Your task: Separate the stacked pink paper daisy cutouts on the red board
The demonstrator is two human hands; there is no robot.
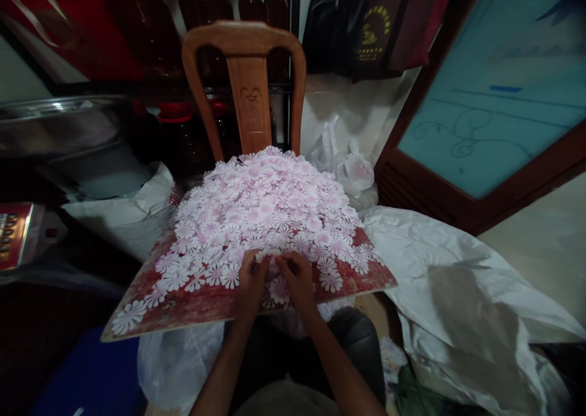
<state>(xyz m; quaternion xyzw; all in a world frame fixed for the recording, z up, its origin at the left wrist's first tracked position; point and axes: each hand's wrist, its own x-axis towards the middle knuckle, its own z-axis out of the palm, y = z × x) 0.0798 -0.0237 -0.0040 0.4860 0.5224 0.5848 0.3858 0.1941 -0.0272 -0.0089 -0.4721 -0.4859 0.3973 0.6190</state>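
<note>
A big heap of pale pink and white flower cutouts covers most of a worn red board. At the heap's near edge my left hand and my right hand meet, fingertips pinched together. Between them is a flower cutout, partly hidden by the fingers; whether it is one layer or several I cannot tell. Just below the hands, another flower lies near the board's front edge. A single larger-looking flower rests at the board's left corner.
Behind the board stands a wooden chair back. White sacking spreads on the right, beside a door with a blue pane. A clear plastic bag hangs below the board. Red-lidded jars line the rear shelf.
</note>
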